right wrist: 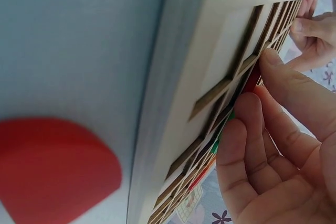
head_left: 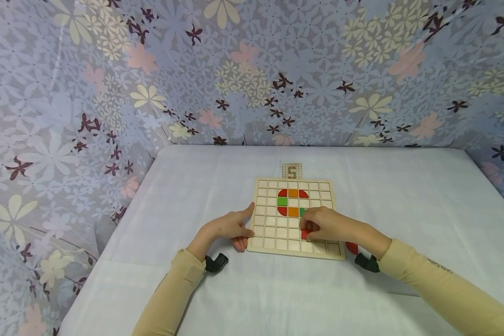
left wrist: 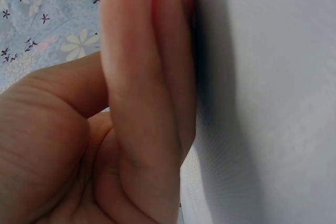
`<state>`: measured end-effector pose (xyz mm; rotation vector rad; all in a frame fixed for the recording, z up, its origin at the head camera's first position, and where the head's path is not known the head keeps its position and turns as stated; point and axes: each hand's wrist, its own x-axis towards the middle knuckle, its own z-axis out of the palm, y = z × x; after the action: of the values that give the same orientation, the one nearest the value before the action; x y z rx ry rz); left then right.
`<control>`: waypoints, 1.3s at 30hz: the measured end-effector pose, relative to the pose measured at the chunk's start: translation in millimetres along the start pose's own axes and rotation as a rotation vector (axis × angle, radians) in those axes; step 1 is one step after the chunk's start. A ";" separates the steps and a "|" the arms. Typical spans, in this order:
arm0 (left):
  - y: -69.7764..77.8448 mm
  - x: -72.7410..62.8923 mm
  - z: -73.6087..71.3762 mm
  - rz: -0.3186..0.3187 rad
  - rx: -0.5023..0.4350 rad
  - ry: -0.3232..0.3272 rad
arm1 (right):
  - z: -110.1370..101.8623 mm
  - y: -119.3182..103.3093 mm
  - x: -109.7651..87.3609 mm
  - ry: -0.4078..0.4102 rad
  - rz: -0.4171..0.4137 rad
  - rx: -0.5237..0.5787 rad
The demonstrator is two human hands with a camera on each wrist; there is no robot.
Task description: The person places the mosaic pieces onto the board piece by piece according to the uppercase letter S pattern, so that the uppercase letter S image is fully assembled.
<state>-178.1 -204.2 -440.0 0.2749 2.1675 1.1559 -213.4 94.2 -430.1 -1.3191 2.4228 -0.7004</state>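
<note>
My right hand (head_left: 325, 224) pinches a red piece (head_left: 305, 234) between thumb and fingers, low over the gridded wooden board (head_left: 273, 242). In the right wrist view the red piece (right wrist: 253, 78) shows at the fingertips, right at a grid cell. Several coloured pieces sit in the grid: red rounded corners (head_left: 282, 211), orange squares (head_left: 293, 193), a green square (head_left: 282, 201). Another green piece (head_left: 303, 212) is partly hidden by my right hand. My left hand (head_left: 233, 226) rests against the board's left edge, fingers largely straight in the left wrist view.
Behind the board lies a small card (head_left: 291, 171) with a coloured figure on a grid. A loose red rounded piece (right wrist: 58, 171) lies off the board's right edge, partly under my right wrist in the head view. A floral cloth (head_left: 243, 93) rises behind the white-covered table (head_left: 201, 186).
</note>
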 end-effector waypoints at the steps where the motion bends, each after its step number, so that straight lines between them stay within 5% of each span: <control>1: 0.1 0.1 0.2 0.002 -0.001 -0.001 | 0.3 0.4 -0.3 0.002 -0.002 0.003; 8: 0.9 -0.2 0.6 0.005 0.003 -0.006 | -2.8 2.2 -2.1 0.027 -0.002 0.030; 14: 1.6 0.3 1.2 0.008 0.003 -0.003 | -28.9 1.1 -9.7 0.174 -0.027 0.027; 26: 1.2 -0.5 -0.7 0.002 0.014 -0.011 | -74.0 1.2 -48.9 0.403 0.116 -0.085; 39: 2.1 -0.8 0.2 -0.011 0.013 -0.007 | -72.7 15.0 -94.0 0.438 0.279 -0.104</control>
<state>-177.6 -203.3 -438.0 0.2711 2.1686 1.1338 -207.7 200.4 -375.1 -0.9010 2.9479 -0.8658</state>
